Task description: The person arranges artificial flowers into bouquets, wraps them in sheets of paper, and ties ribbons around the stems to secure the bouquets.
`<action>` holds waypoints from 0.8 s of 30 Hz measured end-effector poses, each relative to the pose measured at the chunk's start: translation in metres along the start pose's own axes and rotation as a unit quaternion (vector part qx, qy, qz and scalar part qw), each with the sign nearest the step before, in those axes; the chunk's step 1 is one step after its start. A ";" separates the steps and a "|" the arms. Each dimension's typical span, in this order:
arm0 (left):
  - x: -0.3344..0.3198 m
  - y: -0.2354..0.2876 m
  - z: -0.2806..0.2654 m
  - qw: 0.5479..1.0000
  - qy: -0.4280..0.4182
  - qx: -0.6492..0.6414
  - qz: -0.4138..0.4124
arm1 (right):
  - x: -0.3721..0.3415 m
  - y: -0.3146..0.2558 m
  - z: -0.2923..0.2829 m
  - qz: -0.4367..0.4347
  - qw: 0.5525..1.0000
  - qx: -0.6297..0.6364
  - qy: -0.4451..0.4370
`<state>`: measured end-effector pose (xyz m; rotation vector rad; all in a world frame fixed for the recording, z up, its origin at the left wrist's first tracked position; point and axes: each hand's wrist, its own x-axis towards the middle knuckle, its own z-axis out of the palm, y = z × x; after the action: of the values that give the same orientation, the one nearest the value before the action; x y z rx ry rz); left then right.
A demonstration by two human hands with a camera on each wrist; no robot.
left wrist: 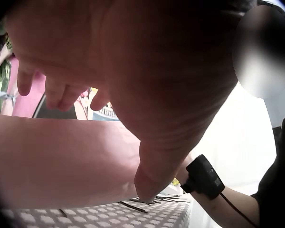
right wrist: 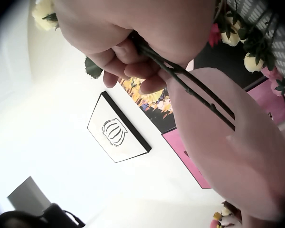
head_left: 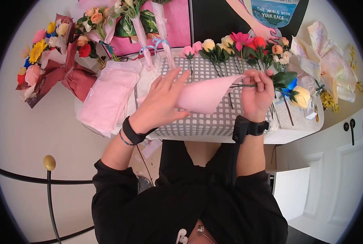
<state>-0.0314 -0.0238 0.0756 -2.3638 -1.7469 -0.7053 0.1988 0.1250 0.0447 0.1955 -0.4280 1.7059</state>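
My left hand [head_left: 163, 95] lies with extended fingers along a sheet of pale pink wrapping paper [head_left: 203, 94], which is rolled into a loose cone. In the left wrist view, the thumb [left wrist: 149, 183] comes down at the near side of the paper [left wrist: 61, 161]. My right hand [head_left: 257, 93] curls its fingers round two thin dark green flower stems [right wrist: 194, 90]. The stems run leftward into the wide mouth of the cone. To the right of that hand show green leaves [head_left: 285, 78], a cream rose [head_left: 301, 96] and a blue flower [head_left: 290, 86].
A checked grey-and-white cloth [head_left: 193, 126] covers the table's middle. Artificial flowers [head_left: 226, 44] lie in a row along its back. Folded pink sheets [head_left: 108, 95] lie at left, near a bouquet in dark red paper [head_left: 63, 77]. Pale wrapping paper [head_left: 327, 61] stands at right.
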 end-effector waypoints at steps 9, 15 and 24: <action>-0.011 -0.043 0.020 0.976 0.007 -0.154 -0.154 | -0.004 0.005 0.017 -0.078 0.984 -0.119 0.106; 0.004 -0.054 0.002 0.979 0.128 -0.127 -0.093 | -0.017 0.005 -0.015 -0.008 0.984 -0.081 0.157; -0.009 0.048 0.034 0.993 -0.004 0.011 0.121 | -0.044 0.016 -0.015 -0.018 0.982 -0.130 0.132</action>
<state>0.0215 -0.0353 0.0504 -2.5075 -1.4265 -0.6359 0.1927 0.0883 0.0123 -0.2112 -0.4409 1.5948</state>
